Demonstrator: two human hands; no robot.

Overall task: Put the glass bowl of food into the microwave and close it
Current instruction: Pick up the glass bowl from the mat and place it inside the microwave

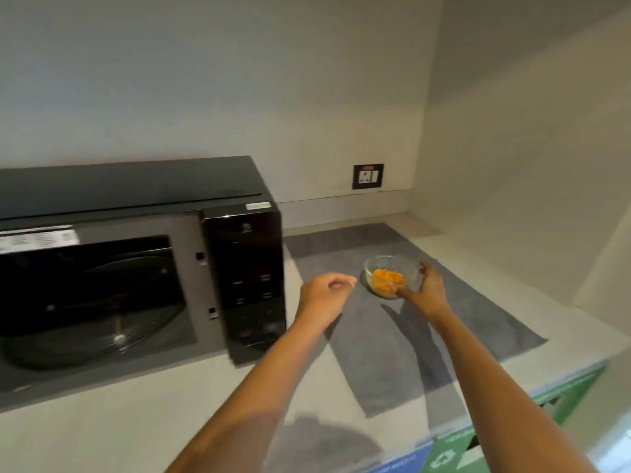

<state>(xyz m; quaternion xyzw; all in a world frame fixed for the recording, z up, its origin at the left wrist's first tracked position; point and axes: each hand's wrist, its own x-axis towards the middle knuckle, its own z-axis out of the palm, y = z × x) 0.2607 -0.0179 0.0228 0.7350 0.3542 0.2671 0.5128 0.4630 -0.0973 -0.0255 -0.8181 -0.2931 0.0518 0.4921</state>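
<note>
A small glass bowl (389, 273) holding orange food pieces is over the grey cloth (478, 322) on the counter, right of the microwave. My right hand (425, 290) grips the bowl from its right side and underneath. My left hand (326, 295) hovers just left of the bowl with fingers loosely curled and nothing in it, not touching the bowl. The black microwave (246, 268) stands at the left with its cavity open; the glass turntable (102, 319) shows inside. Its door is out of view.
A wall socket (367, 176) sits on the back wall above the counter. A side wall closes the corner at the right. The pale counter (136, 421) runs toward me, with green and blue bin fronts (454, 452) below its front edge.
</note>
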